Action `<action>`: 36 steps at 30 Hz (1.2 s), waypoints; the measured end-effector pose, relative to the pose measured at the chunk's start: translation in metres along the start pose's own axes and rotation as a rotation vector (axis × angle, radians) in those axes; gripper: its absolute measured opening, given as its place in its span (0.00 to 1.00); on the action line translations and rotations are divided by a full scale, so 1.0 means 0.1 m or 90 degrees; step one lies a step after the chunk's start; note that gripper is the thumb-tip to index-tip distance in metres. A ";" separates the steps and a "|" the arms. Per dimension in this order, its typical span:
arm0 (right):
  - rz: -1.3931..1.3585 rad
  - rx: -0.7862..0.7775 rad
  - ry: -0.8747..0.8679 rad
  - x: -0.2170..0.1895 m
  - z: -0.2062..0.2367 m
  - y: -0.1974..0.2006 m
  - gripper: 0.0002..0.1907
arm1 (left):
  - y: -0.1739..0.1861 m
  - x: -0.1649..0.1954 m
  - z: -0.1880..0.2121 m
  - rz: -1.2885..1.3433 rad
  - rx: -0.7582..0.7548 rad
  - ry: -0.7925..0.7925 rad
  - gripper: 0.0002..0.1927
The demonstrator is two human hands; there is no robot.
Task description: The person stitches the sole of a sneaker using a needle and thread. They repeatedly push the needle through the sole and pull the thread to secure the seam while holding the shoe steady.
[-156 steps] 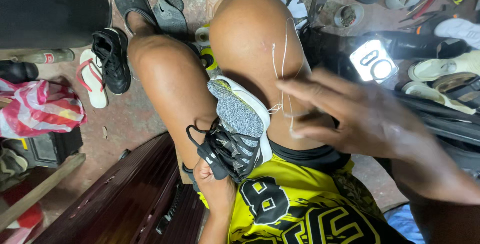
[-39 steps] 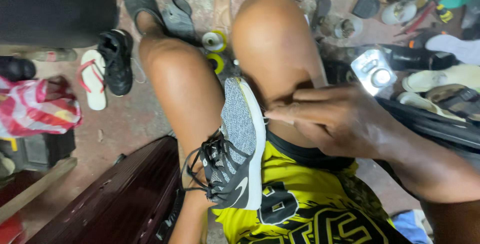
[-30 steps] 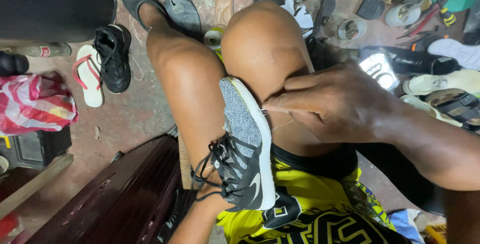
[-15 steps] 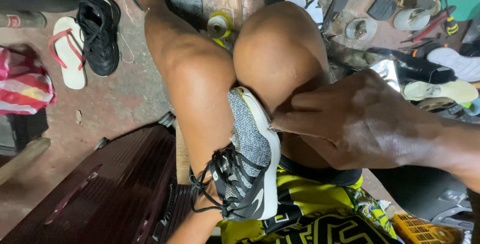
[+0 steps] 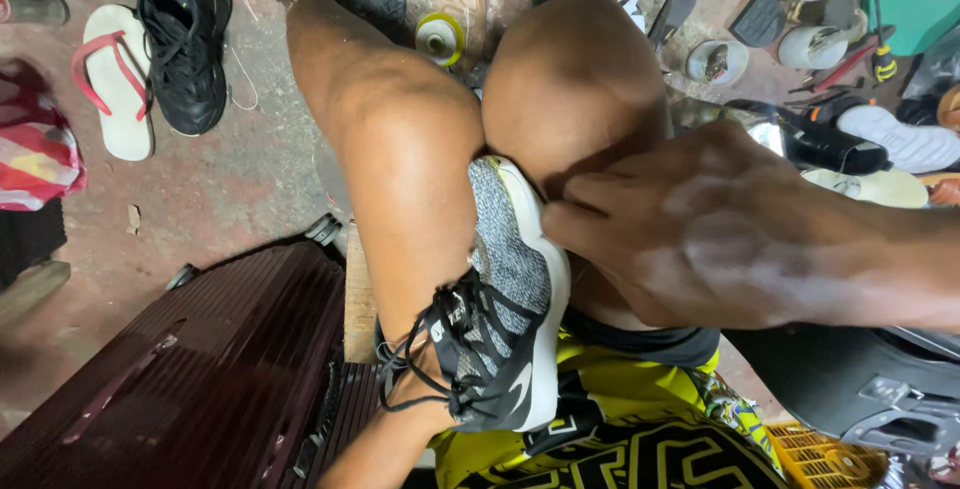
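Note:
A grey knit sneaker (image 5: 510,289) with black laces and a white sole stands toe-up, wedged between my two bare knees (image 5: 575,79). My right hand (image 5: 700,229) comes in from the right. Its fingers are closed and pinched against the white sole edge near the toe. Whatever the fingertips hold there is hidden. My left forearm (image 5: 385,449) reaches up under the sneaker's laced opening, and my left hand is hidden behind the shoe. I wear yellow and black shorts (image 5: 620,429).
A dark red ribbed suitcase (image 5: 200,369) lies at lower left. On the floor are a black shoe (image 5: 185,44), a white and red flip-flop (image 5: 115,79), a tape roll (image 5: 440,37), a striped bag (image 5: 35,149) and, at upper right, several shoes, soles and tools (image 5: 800,49).
My right hand came down from holding a thread away from the shoe to the sole edge. The sneaker now stands more upright between the knees, and the view has drawn closer.

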State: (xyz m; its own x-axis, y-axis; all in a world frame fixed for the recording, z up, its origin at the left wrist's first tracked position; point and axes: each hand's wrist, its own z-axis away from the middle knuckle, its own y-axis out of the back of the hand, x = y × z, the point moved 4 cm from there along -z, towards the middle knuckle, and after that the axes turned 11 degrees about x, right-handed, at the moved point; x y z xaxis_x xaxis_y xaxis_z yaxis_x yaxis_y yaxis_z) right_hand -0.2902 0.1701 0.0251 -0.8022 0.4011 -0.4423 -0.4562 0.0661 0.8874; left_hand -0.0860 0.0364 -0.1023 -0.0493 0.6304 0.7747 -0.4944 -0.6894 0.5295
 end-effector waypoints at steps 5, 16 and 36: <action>-0.003 0.003 0.051 0.00 -0.23 -0.06 0.09 | 0.10 0.07 0.08 -0.005 0.095 -0.073 0.18; -0.239 0.105 -0.064 -0.15 0.17 0.16 0.16 | -0.12 0.11 -0.05 0.006 0.076 -0.041 0.17; -0.044 0.170 0.014 -0.03 0.40 0.23 0.08 | -0.06 0.36 -0.33 -0.056 0.152 -0.108 0.21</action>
State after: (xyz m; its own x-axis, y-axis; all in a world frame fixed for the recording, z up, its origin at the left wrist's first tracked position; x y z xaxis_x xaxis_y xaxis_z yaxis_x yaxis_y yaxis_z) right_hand -0.2826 0.2073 0.0522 -0.7822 0.3681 -0.5027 -0.3946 0.3317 0.8569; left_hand -0.1139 0.0749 -0.0886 0.1396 0.6370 0.7581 -0.2709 -0.7119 0.6480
